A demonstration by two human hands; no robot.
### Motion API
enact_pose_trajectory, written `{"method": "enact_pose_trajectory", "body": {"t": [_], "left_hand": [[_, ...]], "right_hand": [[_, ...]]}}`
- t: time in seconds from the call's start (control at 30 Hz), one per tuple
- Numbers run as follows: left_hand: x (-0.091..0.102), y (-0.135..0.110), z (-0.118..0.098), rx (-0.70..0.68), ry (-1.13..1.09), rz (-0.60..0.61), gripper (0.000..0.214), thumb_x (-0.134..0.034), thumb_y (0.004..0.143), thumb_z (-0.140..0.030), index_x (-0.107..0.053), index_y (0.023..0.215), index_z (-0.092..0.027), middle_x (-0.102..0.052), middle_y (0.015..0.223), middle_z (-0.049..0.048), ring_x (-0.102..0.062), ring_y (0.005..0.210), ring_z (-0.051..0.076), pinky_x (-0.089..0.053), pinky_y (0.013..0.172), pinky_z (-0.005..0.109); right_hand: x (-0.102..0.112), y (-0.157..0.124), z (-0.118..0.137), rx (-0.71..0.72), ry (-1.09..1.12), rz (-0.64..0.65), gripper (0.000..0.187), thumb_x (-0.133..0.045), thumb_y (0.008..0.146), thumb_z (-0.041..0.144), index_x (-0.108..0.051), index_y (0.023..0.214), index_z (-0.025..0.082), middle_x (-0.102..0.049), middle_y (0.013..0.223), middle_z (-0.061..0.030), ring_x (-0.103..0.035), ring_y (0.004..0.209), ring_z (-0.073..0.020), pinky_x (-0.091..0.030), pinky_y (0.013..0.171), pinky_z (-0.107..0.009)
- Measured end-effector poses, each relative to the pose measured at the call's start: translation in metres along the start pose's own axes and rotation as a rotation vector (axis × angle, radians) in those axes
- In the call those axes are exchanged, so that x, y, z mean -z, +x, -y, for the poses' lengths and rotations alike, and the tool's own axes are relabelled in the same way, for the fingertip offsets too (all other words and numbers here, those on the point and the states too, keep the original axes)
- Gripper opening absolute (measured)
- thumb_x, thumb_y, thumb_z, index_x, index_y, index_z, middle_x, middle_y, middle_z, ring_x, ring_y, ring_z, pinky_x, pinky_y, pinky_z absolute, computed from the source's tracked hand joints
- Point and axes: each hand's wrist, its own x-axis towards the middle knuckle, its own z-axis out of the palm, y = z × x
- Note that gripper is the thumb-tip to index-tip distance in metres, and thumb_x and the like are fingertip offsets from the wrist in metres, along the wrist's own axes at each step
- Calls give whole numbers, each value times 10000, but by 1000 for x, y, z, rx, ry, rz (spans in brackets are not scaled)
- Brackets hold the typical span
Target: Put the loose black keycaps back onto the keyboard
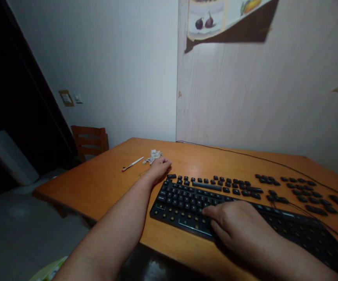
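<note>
My right hand [241,224] rests over the middle of a black keyboard [196,228], its index fingertip touching the lettered keys and its thumb apart below. The other fingers are hidden under the hand. Upper rows of the keyboard carry keycaps; its lower rows at the left show bare key stems. Beyond the keyboard's far left corner, my left hand [160,168] lies closed on the table. Whatever may be in those fingers is hidden. Just past it is a crumpled white tissue [153,156]. Loose black keycaps [227,184] lie in rows behind the keyboard, with a long space bar [207,186] among them.
A thin white stick-like tool [133,164] with a dark tip lies left of the tissue. More loose keycaps [306,191] spread to the right, near a black cable [245,154]. The wooden table [107,181] meets the wall; a wooden chair [89,140] stands behind it.
</note>
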Motion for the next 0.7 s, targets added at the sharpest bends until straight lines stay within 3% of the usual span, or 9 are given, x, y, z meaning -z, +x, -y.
{"method": "enact_pose_trajectory", "body": {"t": [0.3,0.6,0.7], "left_hand": [[0,0,-1,-37,41,-7,191,-641,702,-308,-503,699,-176,-505,537,-29,-433,475,82,-307,480,197],[1,5,6,-61,65,-51,188,-613,716,-338,-522,706,-174,-537,543,-21,-461,468,91,-309,468,199],[0,6,6,-67,62,-71,201,-613,715,-352,-521,703,-173,-543,544,-21,-463,461,91,-317,470,200]], "right_hand": [[8,2,-8,-65,29,10,358,-481,861,155,-749,1041,309,-768,906,9,-713,821,-180,-510,761,-279],[12,9,-43,-349,195,-365,338,-437,907,280,-734,1066,252,-753,1013,-21,-687,937,-208,-493,843,-333],[13,12,-56,-449,252,-484,346,-457,902,344,-729,1077,222,-747,879,-34,-682,811,-201,-488,735,-310]]}}
